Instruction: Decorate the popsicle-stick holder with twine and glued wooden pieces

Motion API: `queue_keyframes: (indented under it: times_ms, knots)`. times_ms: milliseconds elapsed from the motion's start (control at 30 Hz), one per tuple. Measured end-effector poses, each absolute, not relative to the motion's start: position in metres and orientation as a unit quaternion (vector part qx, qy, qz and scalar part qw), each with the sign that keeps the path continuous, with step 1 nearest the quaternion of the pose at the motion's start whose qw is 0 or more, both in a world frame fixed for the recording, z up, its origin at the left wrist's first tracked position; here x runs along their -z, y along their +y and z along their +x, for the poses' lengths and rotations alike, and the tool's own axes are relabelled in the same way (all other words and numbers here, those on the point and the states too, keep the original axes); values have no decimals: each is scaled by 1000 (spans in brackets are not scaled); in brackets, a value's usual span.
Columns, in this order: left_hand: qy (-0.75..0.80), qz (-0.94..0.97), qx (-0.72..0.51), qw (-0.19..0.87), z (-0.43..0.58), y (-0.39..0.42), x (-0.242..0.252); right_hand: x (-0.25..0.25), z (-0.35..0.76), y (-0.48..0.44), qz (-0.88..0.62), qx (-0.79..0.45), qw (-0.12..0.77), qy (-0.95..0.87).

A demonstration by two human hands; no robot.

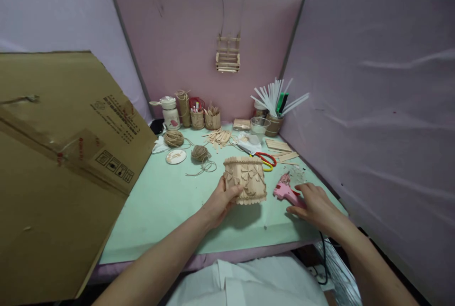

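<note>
My left hand (221,201) grips the left side of a small box made of wooden craft sticks (245,180), decorated with stick flowers, and holds it upright just above the green table (167,211). My right hand (313,204) rests on the handle of a pink glue gun (286,191) that lies on the table to the right of the box; the fingers curl over it. The gun's black cord runs off the table's front edge.
Red-handled scissors (265,158), loose craft sticks (218,136), two balls of twine (174,138), a clear cup (259,128), jars and a holder of white sticks (273,99) stand at the back. A big cardboard sheet (53,163) leans at the left. Pink partition walls enclose the table.
</note>
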State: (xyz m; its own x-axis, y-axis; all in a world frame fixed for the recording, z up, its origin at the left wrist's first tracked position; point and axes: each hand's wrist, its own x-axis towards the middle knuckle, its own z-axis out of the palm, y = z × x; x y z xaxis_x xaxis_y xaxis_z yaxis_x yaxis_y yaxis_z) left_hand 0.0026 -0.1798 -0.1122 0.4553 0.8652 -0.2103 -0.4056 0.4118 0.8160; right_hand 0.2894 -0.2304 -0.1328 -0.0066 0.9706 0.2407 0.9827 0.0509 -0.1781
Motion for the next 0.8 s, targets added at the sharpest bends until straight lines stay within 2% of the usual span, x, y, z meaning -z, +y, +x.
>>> queue_keyframes:
  times_ms: [133, 300, 400, 633, 800]
  knots:
    - [307, 362, -422, 772, 0, -179, 111, 142, 283, -224, -714, -11, 130, -688]
    - [272, 380, -426, 775, -7, -175, 108, 135, 283, -222, -731, -58, 171, -658]
    - [268, 381, -437, 770, -11, -171, 107, 120, 284, -230, -727, -116, 234, -635]
    - [296, 322, -481, 760, -21, -160, 103, 92, 262, -255, -610, -313, 487, -541]
    - [285, 325, -488, 758, -24, -158, 100, 91, 212, -268, -511, -385, 544, -543]
